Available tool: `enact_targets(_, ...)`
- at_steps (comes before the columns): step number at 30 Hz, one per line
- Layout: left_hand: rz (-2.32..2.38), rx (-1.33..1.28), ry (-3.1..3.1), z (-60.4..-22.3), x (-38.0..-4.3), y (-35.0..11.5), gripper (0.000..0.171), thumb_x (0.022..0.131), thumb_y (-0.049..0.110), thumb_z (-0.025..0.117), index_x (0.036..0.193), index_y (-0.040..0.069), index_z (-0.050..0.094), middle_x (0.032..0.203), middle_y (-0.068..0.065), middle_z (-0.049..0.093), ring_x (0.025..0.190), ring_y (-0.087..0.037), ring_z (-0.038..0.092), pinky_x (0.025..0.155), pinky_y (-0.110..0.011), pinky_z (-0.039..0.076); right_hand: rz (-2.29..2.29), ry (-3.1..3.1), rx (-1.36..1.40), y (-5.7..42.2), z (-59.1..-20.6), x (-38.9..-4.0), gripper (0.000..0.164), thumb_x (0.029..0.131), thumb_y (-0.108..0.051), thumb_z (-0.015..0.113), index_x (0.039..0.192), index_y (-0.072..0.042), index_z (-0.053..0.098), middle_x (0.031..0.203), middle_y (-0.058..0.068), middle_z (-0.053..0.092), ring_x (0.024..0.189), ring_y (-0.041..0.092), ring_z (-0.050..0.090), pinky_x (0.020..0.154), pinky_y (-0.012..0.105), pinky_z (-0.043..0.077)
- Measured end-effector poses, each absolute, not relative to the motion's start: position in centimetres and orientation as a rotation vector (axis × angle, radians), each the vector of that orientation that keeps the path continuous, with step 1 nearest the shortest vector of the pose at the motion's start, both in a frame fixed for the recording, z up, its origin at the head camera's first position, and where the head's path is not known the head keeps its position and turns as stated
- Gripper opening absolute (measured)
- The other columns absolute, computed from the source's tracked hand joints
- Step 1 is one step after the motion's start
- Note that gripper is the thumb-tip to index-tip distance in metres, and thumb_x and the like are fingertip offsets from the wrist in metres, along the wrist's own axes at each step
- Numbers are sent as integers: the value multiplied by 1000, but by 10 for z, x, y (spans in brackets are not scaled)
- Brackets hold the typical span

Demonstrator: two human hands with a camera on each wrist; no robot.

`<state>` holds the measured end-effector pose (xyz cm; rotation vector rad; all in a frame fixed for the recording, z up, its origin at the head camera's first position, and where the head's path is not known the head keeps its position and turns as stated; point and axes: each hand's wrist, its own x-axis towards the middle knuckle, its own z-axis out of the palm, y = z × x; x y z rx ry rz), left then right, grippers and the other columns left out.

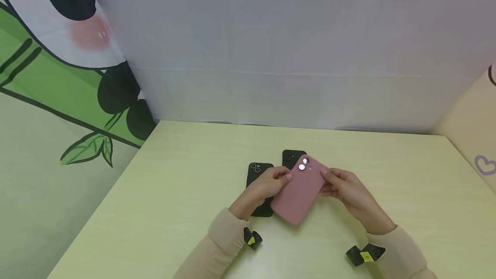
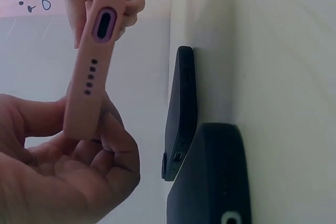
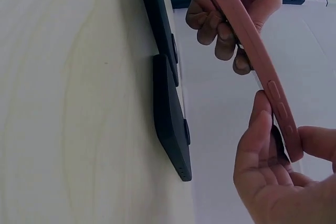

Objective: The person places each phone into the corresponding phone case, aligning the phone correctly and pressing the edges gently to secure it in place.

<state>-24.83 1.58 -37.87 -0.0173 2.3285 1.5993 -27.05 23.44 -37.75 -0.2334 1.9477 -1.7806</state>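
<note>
Both hands hold a phone in a pink case [image 1: 299, 193] above the table, its back with two lenses facing up in the head view. My left hand [image 1: 268, 183] pinches its left edge between thumb and fingers. On the opposite edge my right hand [image 1: 348, 190] grips with the thumb on top and fingers beneath. The left wrist view shows the case's bottom end with a charging port [image 2: 104, 25]. Side buttons [image 3: 279, 106] appear in the right wrist view. A black phone [image 1: 263, 209] lies partly hidden under my left hand, and another black phone [image 1: 291, 157] lies behind the pink one.
The pale wooden table [image 1: 193, 175] meets a light grey fabric backdrop [image 1: 286, 55] at its far edge. A cartoon-printed panel [image 1: 69, 111] stands along the left side. Small black devices sit at both sleeve cuffs, one at the left wrist [image 1: 252, 239].
</note>
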Motion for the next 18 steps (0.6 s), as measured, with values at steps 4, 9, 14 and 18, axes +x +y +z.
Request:
enact_targets(4,1595,-5,2315,-379,-249,15,24,95,22,49,107,5,61,92,-7,58,81,-15,50,71,-26,41,-1801,1943,-223,234,-378,-270,35,97,-21,43,112,11,48,79,-2,62,72,10,61,71,25,52)
enact_targets(9,1613,10,2286,-380,-252,10,27,93,25,51,108,5,62,92,-6,61,79,-13,53,70,-24,44,-1882,1945,-206,234,-378,-268,28,97,-21,45,103,5,53,76,-4,63,70,10,62,69,24,51)
enact_targets(14,1645,36,2236,-382,-255,2,29,91,26,55,109,3,62,93,-7,64,78,-12,56,70,-24,47,-1982,1894,-164,234,-376,-267,19,96,-20,47,93,-4,55,74,-5,63,69,9,61,70,23,51)
enact_targets(18,1667,61,2157,-384,-257,-6,28,92,22,56,106,-1,61,87,-7,64,73,-11,58,69,-25,50,-2049,1834,-148,235,-375,-267,16,96,-16,46,90,-7,56,76,-4,64,71,9,62,73,22,51)
